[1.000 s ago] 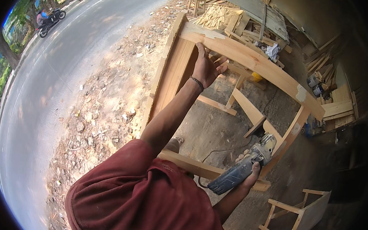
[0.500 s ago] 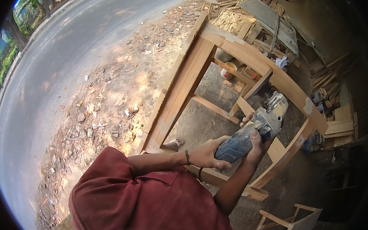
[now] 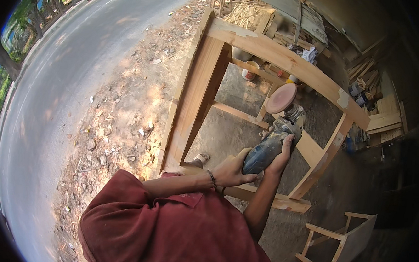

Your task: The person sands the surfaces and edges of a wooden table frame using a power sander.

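Both my hands hold an angle grinder point(image 3: 265, 152) with a dusty dark-blue body. A round pinkish sanding disc point(image 3: 281, 98) is fitted to its head and faces up, apart from any wood. My left hand point(image 3: 233, 168), with a dark beaded bracelet at the wrist, is wrapped round the rear of the body. Higher up, my right hand point(image 3: 281, 157) grips near the head, its thumb along the near side and its fingertips showing on the far side. Below the tool stands a large pale wooden frame point(image 3: 290, 59) with a wide plank point(image 3: 192, 96) along its left side.
A small wooden stool point(image 3: 329, 244) lies at the lower right. Behind the frame are scrap-wood piles point(image 3: 245, 15) and a white bucket point(image 3: 250, 71). Stony ground point(image 3: 119, 116) borders a paved road point(image 3: 53, 102) on the left. Boards and cans point(image 3: 360, 99) lie at the right.
The grinder has tilted in my hands, so its disc, edge-on before, now shows its pinkish face. It has shifted slightly left. My view has turned a little, moving the frame left.
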`<action>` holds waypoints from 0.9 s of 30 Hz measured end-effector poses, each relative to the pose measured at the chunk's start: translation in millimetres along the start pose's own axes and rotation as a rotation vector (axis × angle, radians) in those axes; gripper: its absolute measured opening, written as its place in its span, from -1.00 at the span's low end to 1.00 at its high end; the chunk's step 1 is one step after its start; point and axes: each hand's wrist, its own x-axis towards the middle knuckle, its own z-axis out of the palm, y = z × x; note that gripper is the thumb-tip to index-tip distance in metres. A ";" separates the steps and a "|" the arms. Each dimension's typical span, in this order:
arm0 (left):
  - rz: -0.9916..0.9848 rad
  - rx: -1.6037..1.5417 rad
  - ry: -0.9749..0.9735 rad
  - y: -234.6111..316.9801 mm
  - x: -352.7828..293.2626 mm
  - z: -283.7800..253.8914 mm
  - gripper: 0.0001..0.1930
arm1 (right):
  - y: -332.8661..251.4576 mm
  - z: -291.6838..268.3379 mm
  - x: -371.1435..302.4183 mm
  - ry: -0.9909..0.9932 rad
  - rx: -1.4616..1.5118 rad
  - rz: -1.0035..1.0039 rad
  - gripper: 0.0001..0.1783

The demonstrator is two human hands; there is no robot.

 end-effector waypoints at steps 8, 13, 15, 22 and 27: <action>0.031 -0.038 -0.226 9.1 -5.9 -35.2 -0.13 | 5.0 6.5 -3.8 -0.373 0.250 -0.074 -0.22; 0.267 0.411 0.174 54.8 -1.2 -130.6 -0.41 | -47.2 43.6 14.7 -0.116 -0.478 -0.410 -0.11; 0.404 0.423 0.802 48.9 18.4 -165.3 -0.49 | -68.9 68.1 18.8 -0.094 -0.673 -0.480 -0.03; 0.086 0.615 0.903 18.8 101.2 -213.8 0.00 | -90.7 134.6 56.3 -0.074 -0.943 -0.495 -0.03; 0.160 0.795 0.908 10.5 100.1 -206.4 0.17 | -94.8 121.1 60.9 -0.013 -1.034 -0.469 -0.06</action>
